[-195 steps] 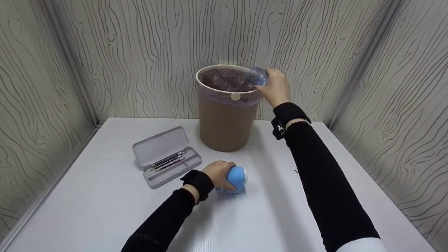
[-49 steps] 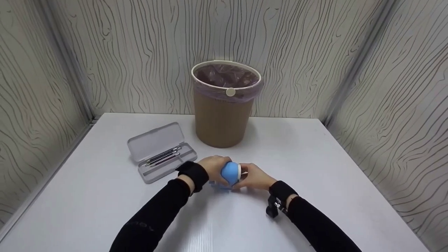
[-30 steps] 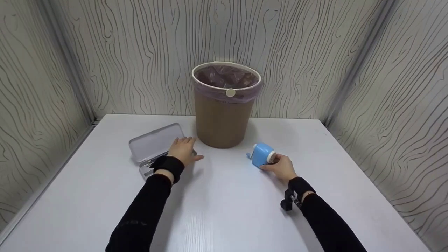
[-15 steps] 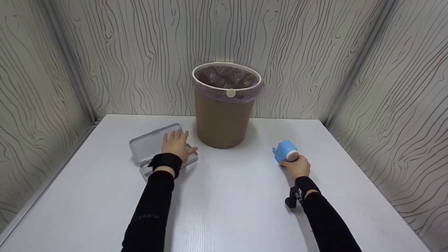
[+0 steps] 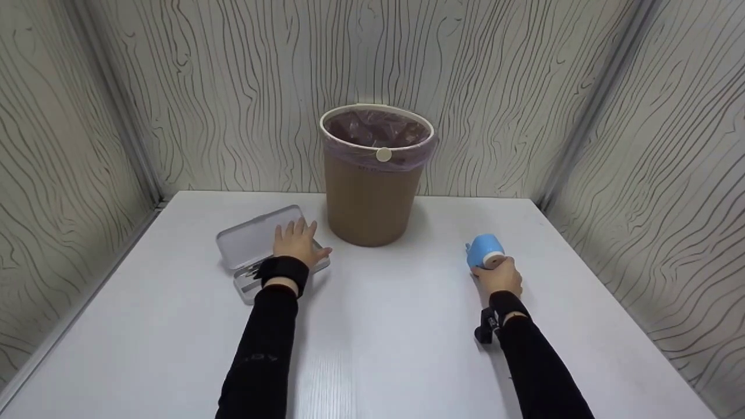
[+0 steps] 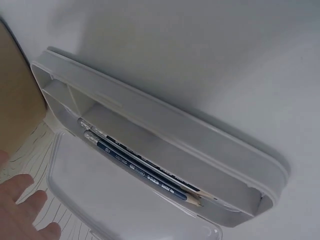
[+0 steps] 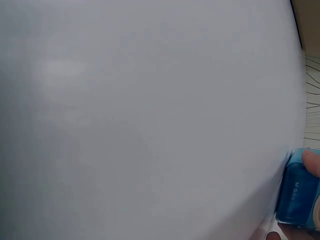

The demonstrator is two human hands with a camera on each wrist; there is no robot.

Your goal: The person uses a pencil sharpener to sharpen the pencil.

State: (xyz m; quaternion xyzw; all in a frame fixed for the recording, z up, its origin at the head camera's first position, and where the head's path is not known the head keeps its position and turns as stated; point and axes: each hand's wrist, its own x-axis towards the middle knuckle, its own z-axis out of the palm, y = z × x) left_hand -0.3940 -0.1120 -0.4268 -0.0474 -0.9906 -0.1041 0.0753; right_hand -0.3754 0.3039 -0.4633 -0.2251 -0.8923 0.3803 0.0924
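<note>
My right hand grips a blue crank pencil sharpener at the right of the white table, its round white front facing me. In the right wrist view the sharpener shows only at the lower right edge. My left hand is spread, fingers straight, over the open grey pencil case and hides part of it. In the left wrist view, pencils lie in the case's long compartment, and the lid is folded back.
A brown bin with a cream rim and purple liner stands at the table's back middle, just beyond the pencil case. Wood-patterned panels close off the back and both sides.
Earlier the right hand held a clear bluish drawer over the bin; then both hands were on the sharpener. The right hand has carried the sharpener right; the left released it and moved to the case.
</note>
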